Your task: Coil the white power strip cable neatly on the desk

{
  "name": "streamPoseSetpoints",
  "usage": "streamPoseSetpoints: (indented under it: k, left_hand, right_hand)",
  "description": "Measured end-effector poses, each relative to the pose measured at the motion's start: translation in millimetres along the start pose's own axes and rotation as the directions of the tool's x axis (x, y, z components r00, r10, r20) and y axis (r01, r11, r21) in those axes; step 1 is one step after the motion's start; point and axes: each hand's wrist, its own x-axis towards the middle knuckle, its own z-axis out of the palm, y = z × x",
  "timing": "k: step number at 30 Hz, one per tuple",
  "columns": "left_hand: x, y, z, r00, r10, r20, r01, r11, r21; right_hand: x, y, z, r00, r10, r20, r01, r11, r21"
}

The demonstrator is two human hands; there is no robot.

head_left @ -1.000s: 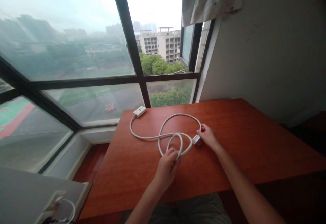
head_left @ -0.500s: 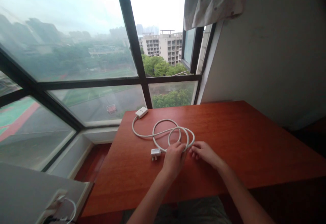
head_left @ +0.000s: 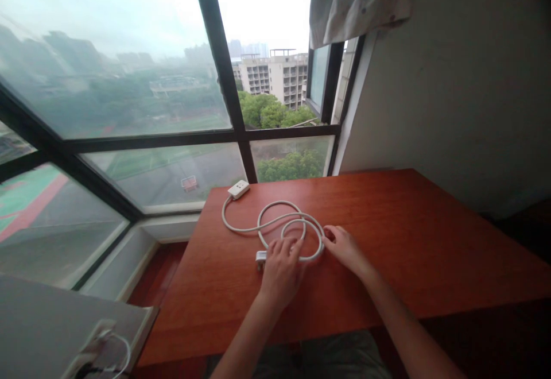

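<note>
A pale extension cord [head_left: 282,201] lies in loose loops on the brown table. Its socket block [head_left: 239,189] is near the table's far left edge, and its white plug [head_left: 260,257] sits just left of my left hand. Palm down, my left hand [head_left: 282,270] rests over the near side of the loops, fingers stretched and slightly apart, hiding part of the cord and plug. My right hand [head_left: 342,247] is at the right edge of the loops; its thumb and forefinger are curved and apart, with the tips against the cord.
The brown table [head_left: 387,224] reaches to the window [head_left: 284,133] and the wall [head_left: 434,97] on the right. A curtain [head_left: 361,3] hangs above. A wall socket with a white cable [head_left: 124,350] plugged in is at lower left.
My left hand has loosened from the cord and shifted left, partly covering the plug. My right hand has moved up slightly against the loops, whose right side has drawn in to the left.
</note>
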Motion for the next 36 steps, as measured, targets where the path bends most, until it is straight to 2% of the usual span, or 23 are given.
streamPoseSetpoints:
  k: [1,3,7,10,14,16,19,22,25,27,29,31,33,36]
  left_hand:
    - [-5,-9,-4.5,0.997,-0.053,-0.059,0.053,0.999,0.009]
    - [-15,-30,-11.4,0.986,-0.126,-0.107,0.129,0.992,0.019]
    - [-27,-58,-13.9,0.995,-0.087,0.040,0.088,0.996,-0.018]
    - [-30,-66,-9.7,0.993,-0.112,0.039,0.114,0.991,-0.066]
    - [-32,-72,-9.6,0.991,-0.132,0.017,0.133,0.982,-0.133]
    - [-33,-78,-13.7,0.981,-0.192,-0.019,0.186,0.967,-0.172]
    - [-35,-90,-21.3,0.939,-0.336,-0.070,0.312,0.922,-0.228]
    - [-37,-98,-26.3,0.869,-0.487,-0.085,0.451,0.853,-0.264]
    - [-39,-98,-26.0,0.801,-0.594,-0.065,0.558,0.783,-0.274]
    - [-38,-94,-22.7,0.779,-0.626,-0.037,0.587,0.748,-0.311]
    - [-36,-87,-17.1,0.783,-0.623,-0.002,0.577,0.726,-0.374]
    - [-32,-79,-10.2,0.811,-0.585,0.004,0.529,0.732,-0.429]
    - [-28,-73,-3.6,0.850,-0.524,-0.049,0.451,0.774,-0.445]
    - [-24,-70,2.5,0.908,-0.395,-0.142,0.320,0.870,-0.375]
  right_hand:
    - [0,-1,2,1.000,0.000,-0.008,0.000,1.000,-0.016]
    - [-2,-5,5,1.000,-0.001,-0.028,0.000,0.999,-0.043]
    - [-4,-15,12,0.999,0.001,-0.047,-0.007,0.991,-0.136]
    - [-1,-12,10,0.998,-0.020,-0.052,0.013,0.991,-0.136]
    - [2,0,0,0.994,-0.111,-0.006,0.111,0.993,-0.033]
    - [1,6,-6,0.990,-0.142,0.014,0.142,0.990,0.006]
    - [-2,11,-9,0.988,-0.154,-0.009,0.154,0.987,0.041]
    - [-5,13,-9,0.986,-0.162,-0.037,0.164,0.985,0.055]
    - [-9,12,-7,0.990,-0.132,-0.051,0.136,0.987,0.082]
    - [-12,9,-6,0.993,-0.083,-0.078,0.091,0.990,0.108]
    - [-18,3,-4,0.996,-0.051,-0.067,0.060,0.988,0.143]
    - [-23,-5,-1,0.998,-0.054,-0.010,0.055,0.983,0.173]
    - [-28,-12,3,0.996,-0.080,0.038,0.070,0.975,0.213]
    - [-32,-16,6,0.992,-0.097,0.083,0.064,0.937,0.342]
